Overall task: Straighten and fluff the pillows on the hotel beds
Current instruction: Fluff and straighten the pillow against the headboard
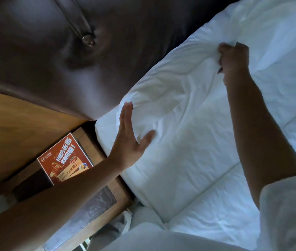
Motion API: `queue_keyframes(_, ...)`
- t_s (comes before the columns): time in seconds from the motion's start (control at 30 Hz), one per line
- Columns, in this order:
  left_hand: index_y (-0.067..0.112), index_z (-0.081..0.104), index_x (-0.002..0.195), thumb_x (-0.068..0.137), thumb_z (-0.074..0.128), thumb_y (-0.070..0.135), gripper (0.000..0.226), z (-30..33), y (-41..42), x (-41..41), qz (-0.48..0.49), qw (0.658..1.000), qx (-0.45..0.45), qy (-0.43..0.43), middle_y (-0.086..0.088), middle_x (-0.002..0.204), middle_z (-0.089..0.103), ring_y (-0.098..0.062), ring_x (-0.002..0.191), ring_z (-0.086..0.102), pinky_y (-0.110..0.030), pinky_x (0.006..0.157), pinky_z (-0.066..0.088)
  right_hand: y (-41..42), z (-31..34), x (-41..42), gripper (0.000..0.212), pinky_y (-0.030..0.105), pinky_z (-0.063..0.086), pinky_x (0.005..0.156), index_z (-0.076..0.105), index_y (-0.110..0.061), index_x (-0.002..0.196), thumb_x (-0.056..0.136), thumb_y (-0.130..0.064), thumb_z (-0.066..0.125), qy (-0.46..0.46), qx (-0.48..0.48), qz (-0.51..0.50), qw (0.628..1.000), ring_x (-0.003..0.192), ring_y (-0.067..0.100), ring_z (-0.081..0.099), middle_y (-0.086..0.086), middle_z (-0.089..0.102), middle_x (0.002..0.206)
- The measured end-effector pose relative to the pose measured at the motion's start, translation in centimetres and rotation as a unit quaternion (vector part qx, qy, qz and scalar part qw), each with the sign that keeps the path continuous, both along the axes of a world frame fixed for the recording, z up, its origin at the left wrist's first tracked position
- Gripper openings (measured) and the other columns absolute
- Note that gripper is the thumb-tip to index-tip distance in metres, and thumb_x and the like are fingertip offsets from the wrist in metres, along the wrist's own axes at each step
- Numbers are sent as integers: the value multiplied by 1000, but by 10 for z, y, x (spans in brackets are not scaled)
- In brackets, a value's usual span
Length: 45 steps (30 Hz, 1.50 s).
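White bedding everywhere, dim room. The pillow [176, 109] lies at the head of the bed [215, 211], butted against a dark brown tufted leather headboard [53, 51]. Left hand [131, 140] lies flat on the pillow's near end, fingers straight and together, thumb spread. Right hand [234, 60] has its fingers clenched on a bunch of pillow fabric at the far end. Beside the bed's edge, a wooden nightstand [93, 211] carries an orange promo card [65, 160] with Chinese writing I can't make out. Wood-panel wall [13, 127] behind it.
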State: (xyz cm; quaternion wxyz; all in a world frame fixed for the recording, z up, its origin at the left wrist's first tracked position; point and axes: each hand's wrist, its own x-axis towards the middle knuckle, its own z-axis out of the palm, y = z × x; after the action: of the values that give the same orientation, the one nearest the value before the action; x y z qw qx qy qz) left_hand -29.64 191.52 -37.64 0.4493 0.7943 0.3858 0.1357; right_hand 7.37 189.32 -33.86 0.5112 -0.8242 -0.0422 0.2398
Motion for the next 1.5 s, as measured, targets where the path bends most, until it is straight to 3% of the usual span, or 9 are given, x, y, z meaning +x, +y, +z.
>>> queue_keyframes(0.13,32,24,156,91,67,59,82,-2,15,-8,31,999,25,33,13,158,36,2,147,32,-2,110,26,-7,-3,-9,18,27,55,46,65,-21,89,93,-39,63,55,9,49,997,63,12,68,-2,66,78)
queue_keyframes(0.3,24,53,133,93,61,57,52,13,61,-31,35,991,109,67,-2,120,70,-27,109,69,-46,94,58,-7,-8,-34,26,30,57,47,64,-17,90,92,-43,65,51,-5,72,996,66,17,70,1,67,81)
queue_keyframes(0.43,24,53,129,95,66,40,39,25,65,-45,54,987,141,48,7,106,67,-29,98,73,-25,83,56,5,8,-49,38,23,38,36,57,-11,65,94,-35,60,-7,-5,51,999,33,22,50,5,52,45)
queue_keyframes(0.53,37,49,129,93,59,63,45,29,69,-59,91,991,71,73,10,108,69,-19,97,72,-31,81,59,12,18,-52,35,24,30,35,56,-9,62,88,-30,64,2,42,-9,999,34,25,43,5,47,49)
queue_keyframes(0.67,26,51,130,99,58,53,42,30,82,-79,26,986,118,114,10,90,64,-17,79,70,-31,71,58,29,15,-63,30,28,47,45,66,-8,73,92,-31,60,37,-30,56,997,37,23,57,7,57,42)
queue_keyframes(0.8,8,59,124,99,65,32,36,26,87,-99,51,973,128,185,14,70,53,-2,59,55,-26,57,55,33,-5,-97,32,53,61,83,68,-2,90,95,-32,59,70,-28,83,994,81,41,74,24,74,87)
queue_keyframes(0.9,6,60,124,98,68,23,33,34,92,-108,42,972,130,190,15,60,50,-2,44,51,-8,43,36,37,-4,-102,32,51,62,78,64,-9,77,94,-37,61,44,-33,88,995,67,37,74,21,73,74)
queue_keyframes(1.23,6,60,126,91,72,6,37,48,103,-117,41,971,167,165,10,60,52,-8,44,53,-19,46,45,34,13,-105,31,30,57,48,58,-9,83,97,-36,62,91,-22,75,993,43,23,66,10,64,49)
queue_keyframes(1.5,18,41,145,101,51,55,58,45,104,-105,78,957,151,235,-7,99,73,-31,82,73,-53,82,63,37,22,-119,20,46,65,67,62,-4,92,95,-23,66,146,-13,91,985,75,36,75,23,71,86)
